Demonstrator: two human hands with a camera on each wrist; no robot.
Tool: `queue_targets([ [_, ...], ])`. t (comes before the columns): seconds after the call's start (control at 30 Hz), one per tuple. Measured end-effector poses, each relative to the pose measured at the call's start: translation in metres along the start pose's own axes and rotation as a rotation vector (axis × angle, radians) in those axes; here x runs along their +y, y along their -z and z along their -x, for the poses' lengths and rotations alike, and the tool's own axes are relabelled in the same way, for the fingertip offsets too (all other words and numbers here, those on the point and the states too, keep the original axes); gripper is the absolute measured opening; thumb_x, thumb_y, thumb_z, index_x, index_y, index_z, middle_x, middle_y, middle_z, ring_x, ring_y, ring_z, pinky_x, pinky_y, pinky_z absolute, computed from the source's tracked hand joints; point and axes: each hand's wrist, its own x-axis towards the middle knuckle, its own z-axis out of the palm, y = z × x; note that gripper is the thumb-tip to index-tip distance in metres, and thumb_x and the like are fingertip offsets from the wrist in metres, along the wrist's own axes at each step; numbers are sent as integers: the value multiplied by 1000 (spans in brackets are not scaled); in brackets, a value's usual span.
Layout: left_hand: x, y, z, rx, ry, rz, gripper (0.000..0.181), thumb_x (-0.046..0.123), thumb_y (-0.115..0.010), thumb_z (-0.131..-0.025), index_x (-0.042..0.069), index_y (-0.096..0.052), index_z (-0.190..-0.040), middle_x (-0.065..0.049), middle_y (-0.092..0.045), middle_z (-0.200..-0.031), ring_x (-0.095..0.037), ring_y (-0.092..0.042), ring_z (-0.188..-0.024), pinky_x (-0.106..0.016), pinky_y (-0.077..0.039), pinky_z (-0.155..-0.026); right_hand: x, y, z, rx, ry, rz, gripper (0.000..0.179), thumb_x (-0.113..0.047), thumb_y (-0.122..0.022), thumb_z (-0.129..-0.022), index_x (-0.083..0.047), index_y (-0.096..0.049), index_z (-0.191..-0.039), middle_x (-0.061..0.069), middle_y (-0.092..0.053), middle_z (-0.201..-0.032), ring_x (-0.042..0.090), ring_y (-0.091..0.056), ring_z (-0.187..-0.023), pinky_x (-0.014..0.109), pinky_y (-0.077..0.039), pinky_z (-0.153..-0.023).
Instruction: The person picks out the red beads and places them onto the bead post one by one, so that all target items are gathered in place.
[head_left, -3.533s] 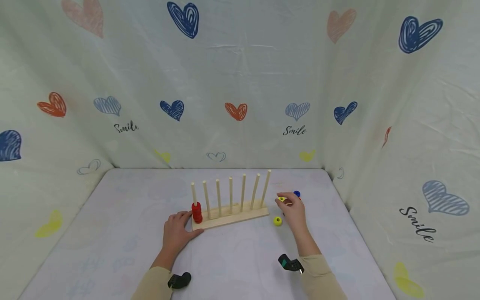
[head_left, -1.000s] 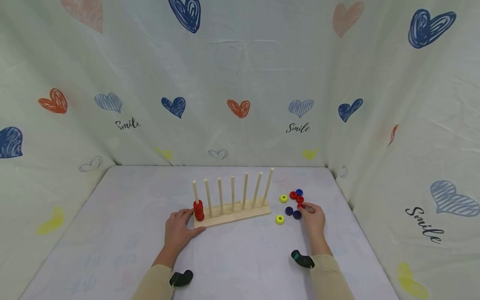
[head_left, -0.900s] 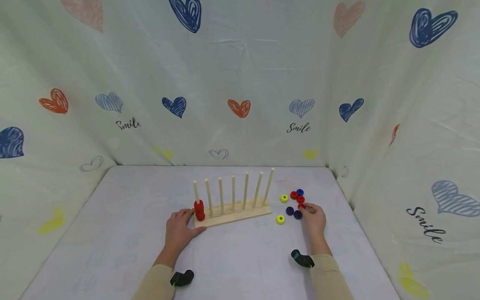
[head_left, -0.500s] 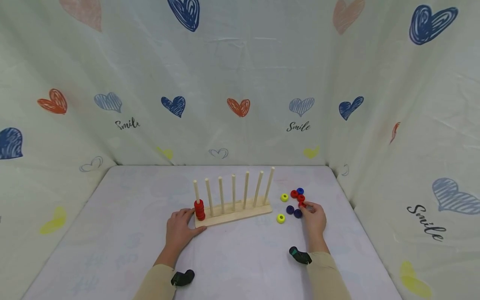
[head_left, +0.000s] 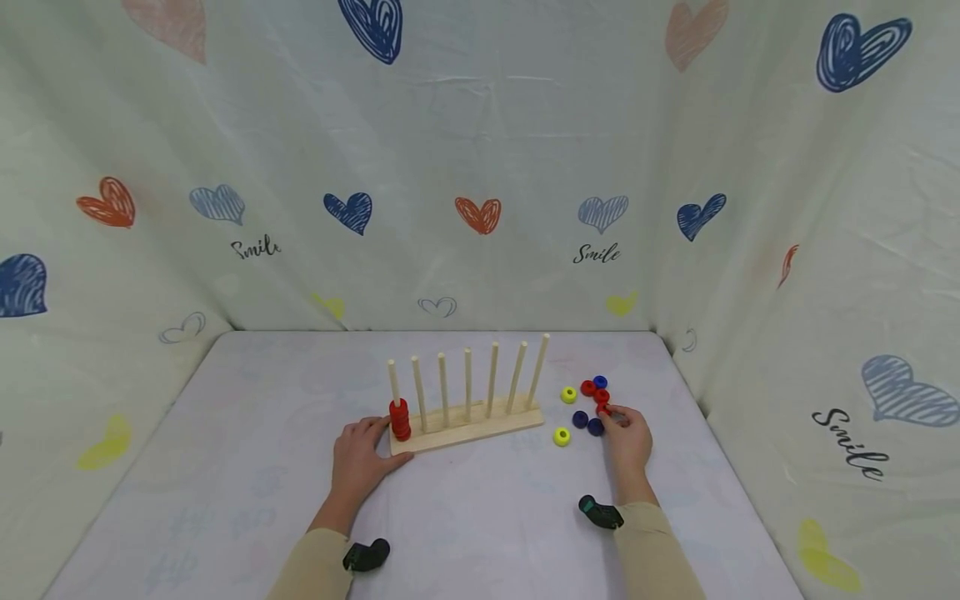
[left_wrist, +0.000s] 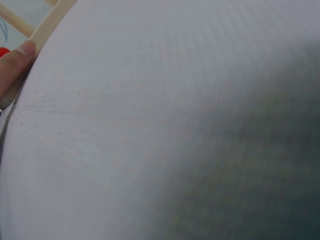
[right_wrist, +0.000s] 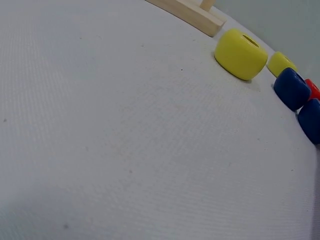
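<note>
My left hand [head_left: 358, 458] grips the left end of a wooden peg stand [head_left: 472, 431], thumb along the front edge and fingers behind. In the left wrist view, the thumb [left_wrist: 19, 59] lies on the wood. Several upright pegs rise from the base, and the leftmost bears a stack of red beads [head_left: 401, 421]. On the right, my right hand [head_left: 630, 442] pinches a red bead [head_left: 602, 409] at the table surface, its fingertips partly covering it. The right wrist view does not show this hand.
Beside the right hand lie two more red beads [head_left: 588, 388], a bright blue bead [head_left: 600, 382], two dark blue beads [head_left: 580, 419] and two yellow beads [head_left: 562, 436]. A patterned curtain [head_left: 480, 125] hangs behind the white table [head_left: 480, 525].
Since the oldest frame, my right hand has moved right and toward me, from over the beads to a red bead. Over the last second both hands have stayed nearly still.
</note>
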Motion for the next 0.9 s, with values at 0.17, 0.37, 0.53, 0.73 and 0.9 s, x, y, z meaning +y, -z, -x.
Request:
queue_targets([
  [0.17, 0, -1, -1, -8, 4, -1, 80, 50, -83, -71, 4, -60, -132, -18, -57, -126, -38, -46, -114, -55, -38, -94, 1, 0, 0, 9, 2, 1, 23, -17, -71, -89, -2, -69, -107, 13, -59, -102, 27, -49, -83, 36, -38, -69],
  [0.37, 0, -1, -1, -13, 5, -7, 80, 49, -83, -71, 4, -59, -132, -18, -57, -127, -38, -46, -115, -56, -38, -94, 0, 0, 2, 9, -1, -2, 23, -18, -70, -90, -3, -69, -108, 13, -58, -102, 26, -48, -82, 36, -38, -68],
  [0.53, -1, -1, -1, -9, 3, -2, 81, 49, -83, -70, 4, -59, -132, -18, -57, -126, -37, -46, -113, -55, -38, -93, -1, 2, 4, 9, 7, -18, 23, -17, -70, -90, -2, -69, -108, 13, -59, -102, 26, -48, -81, 36, -38, -67],
  [0.73, 0, -2, -1, -6, 3, -5, 80, 50, -83, -70, 4, -60, -132, -17, -57, -126, -37, -46, -113, -54, -38, -93, -2, 2, 5, -4, 6, -19, 23, -17, -70, -90, -2, -69, -107, 13, -59, -102, 26, -48, -82, 36, -40, -68],
  [0.9, 1, -1, -1, -8, 10, -8, 80, 49, -83, -70, 4, -59, -132, -18, -57, -126, -37, -46, -114, -55, -38, -94, -2, 2, 3, -18, -9, -18, 22, -17, -71, -90, -3, -70, -107, 13, -59, -102, 26, -49, -83, 35, -40, -69],
])
